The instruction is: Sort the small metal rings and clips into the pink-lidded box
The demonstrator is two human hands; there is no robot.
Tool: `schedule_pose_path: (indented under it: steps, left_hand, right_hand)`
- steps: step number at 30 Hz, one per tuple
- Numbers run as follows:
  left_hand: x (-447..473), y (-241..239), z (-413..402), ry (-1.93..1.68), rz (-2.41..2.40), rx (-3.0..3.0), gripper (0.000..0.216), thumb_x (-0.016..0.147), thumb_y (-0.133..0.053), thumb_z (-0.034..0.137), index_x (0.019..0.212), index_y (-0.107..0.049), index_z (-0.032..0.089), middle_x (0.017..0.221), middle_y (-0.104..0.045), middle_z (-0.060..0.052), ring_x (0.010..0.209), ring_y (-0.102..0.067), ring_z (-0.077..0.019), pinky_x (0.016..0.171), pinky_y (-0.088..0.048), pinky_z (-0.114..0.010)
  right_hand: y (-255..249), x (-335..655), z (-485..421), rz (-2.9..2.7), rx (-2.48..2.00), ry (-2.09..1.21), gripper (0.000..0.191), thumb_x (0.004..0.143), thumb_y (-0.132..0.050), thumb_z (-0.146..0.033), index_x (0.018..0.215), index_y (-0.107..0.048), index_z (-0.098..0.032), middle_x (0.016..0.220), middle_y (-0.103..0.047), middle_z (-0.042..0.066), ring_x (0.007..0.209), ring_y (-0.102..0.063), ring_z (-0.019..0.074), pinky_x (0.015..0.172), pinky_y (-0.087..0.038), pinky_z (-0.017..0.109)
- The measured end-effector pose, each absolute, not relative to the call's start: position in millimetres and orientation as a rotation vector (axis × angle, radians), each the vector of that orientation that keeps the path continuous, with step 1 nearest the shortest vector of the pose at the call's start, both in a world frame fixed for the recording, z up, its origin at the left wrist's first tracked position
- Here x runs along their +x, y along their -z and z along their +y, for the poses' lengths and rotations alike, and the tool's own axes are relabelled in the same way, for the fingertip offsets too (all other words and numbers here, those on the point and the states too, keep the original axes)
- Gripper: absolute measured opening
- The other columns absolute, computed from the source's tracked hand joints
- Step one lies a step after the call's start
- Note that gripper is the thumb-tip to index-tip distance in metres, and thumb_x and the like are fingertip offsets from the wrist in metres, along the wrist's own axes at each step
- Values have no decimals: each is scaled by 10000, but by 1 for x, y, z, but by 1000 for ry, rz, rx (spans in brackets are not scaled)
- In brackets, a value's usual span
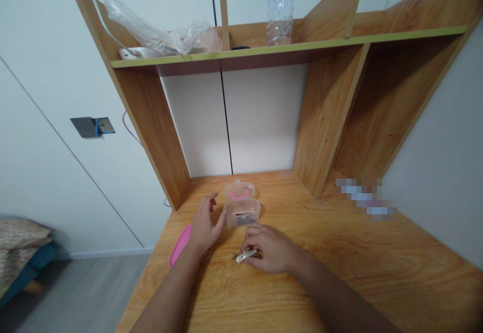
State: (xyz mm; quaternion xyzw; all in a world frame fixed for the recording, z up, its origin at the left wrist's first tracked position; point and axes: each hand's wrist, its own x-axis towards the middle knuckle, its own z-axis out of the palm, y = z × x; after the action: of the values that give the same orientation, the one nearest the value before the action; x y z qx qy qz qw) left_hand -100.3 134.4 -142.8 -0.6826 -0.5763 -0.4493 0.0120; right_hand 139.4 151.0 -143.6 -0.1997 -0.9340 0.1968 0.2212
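Desk [358, 272], clear box [241, 213], pink lid [178, 248], metal tool [247, 255]

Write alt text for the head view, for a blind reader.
On a wooden desk, the left hand touches a small open clear box while the right hand holds small metal pieces. A pink object lies by the left wrist; a water bottle stands on the shelf.

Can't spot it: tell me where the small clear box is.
Head view, centre: the small clear box stands lid-open on the wooden desk, left hand against its left side, right hand gripping metal pieces in front of it.
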Motion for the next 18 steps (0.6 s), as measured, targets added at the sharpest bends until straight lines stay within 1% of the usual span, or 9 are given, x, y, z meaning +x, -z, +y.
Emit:
schedule_pose_path:
  steps: [2, 4, 6, 7, 9, 12, 15, 17, 18]
  left_hand:
    - [-104, 138, 130, 1354, -1762, -2156, 309, 928, -537, 336, 1189, -549, 172, 896, -596, -55, 767, -587, -198, 719, -496, -327]
    - [-106, 133, 126, 1249, -1687, -2314, 180, 937, -519, 328, 984, -617, 184, 800, -600, -41, 723, -586, -188, 670, -464, -302]
    - [-104, 130, 122, 1099, -1603, -2522, 228, 939, -518, 334, 805, -638, 193, 711, -607, -35, 664, -583, -175, 628, -432, -290]
    - [-102, 130, 120, 1031, -1572, -2616, 266, 935, -527, 344, 746, -642, 195, 682, -614, -36, 639, -583, -171, 613, -421, -288]
    - [-95, 129, 118, 934, -1535, -2762, 296, 915, -561, 382, 703, -661, 201, 664, -638, -42, 616, -594, -170, 599, -417, -288]
    - [-85, 131, 117, 863, -1481, -2904, 277, 902, -585, 410, 745, -704, 215, 687, -679, -51, 635, -629, -184, 613, -437, -289]
    - [-80, 134, 118, 841, -1453, -2953, 247, 907, -574, 360, 748, -703, 222, 655, -674, -38, 610, -625, -177, 597, -424, -278]
    - [-82, 136, 119, 832, -1461, -2945, 242, 889, -574, 311, 687, -670, 218, 608, -645, -24, 569, -597, -165, 570, -397, -267]
    - [-84, 137, 119, 819, -1473, -2935, 245, 875, -572, 283, 652, -650, 215, 584, -631, -19, 551, -583, -160, 559, -383, -263]
  right_hand:
    - [144, 141, 154, -2563, -563, -545, 120, 806, -737, -242, 920, -775, -253, 850, -720, 18, 845, -653, 193, 763, -480, 278]
    - [145, 143, 157, -2555, -562, -548, 120, 839, -709, -227, 933, -778, -254, 846, -726, 18, 844, -658, 189, 763, -482, 274]
    - [146, 144, 160, -2534, -576, -550, 126, 866, -686, -220, 941, -779, -259, 847, -729, 17, 845, -661, 185, 769, -485, 272]
    - [146, 144, 161, -2517, -585, -555, 126, 876, -681, -227, 946, -780, -264, 848, -730, 16, 847, -662, 184, 769, -487, 271]
    - [146, 144, 162, -2471, -598, -571, 124, 892, -681, -249, 961, -781, -273, 862, -736, 16, 859, -664, 182, 777, -491, 270]
    - [145, 143, 163, -2392, -603, -593, 121, 910, -675, -260, 966, -782, -279, 899, -746, 16, 889, -668, 180, 804, -495, 270]
    - [146, 143, 164, -2348, -614, -626, 109, 911, -682, -270, 959, -779, -282, 916, -755, 8, 892, -677, 176, 805, -496, 262]
    - [148, 143, 165, -2357, -642, -659, 121, 877, -722, -269, 984, -774, -286, 886, -763, -4, 837, -684, 170, 762, -500, 247]
    - [150, 143, 166, -2369, -659, -672, 159, 857, -740, -261, 1010, -771, -289, 865, -766, -11, 799, -685, 167, 734, -501, 239]
